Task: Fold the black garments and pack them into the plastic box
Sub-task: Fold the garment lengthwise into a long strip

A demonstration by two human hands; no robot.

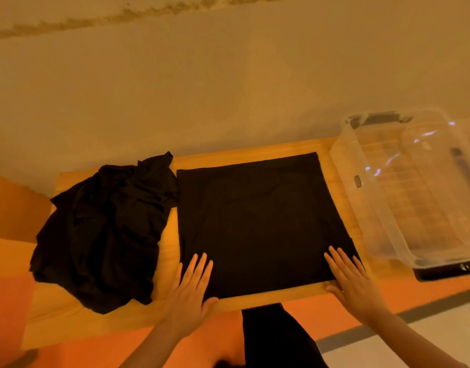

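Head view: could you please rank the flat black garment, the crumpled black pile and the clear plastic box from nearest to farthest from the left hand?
1. Flat black garment, under the left hand.
2. Crumpled black pile, just left.
3. Clear plastic box, far right.

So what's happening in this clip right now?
A person is folding black clothes on a wooden table. Both the left hand and right hand press flat on the near edge of a smoothed-out black garment. A crumpled black pile waits to its left, and the clear plastic box on the right holds no garments yet.
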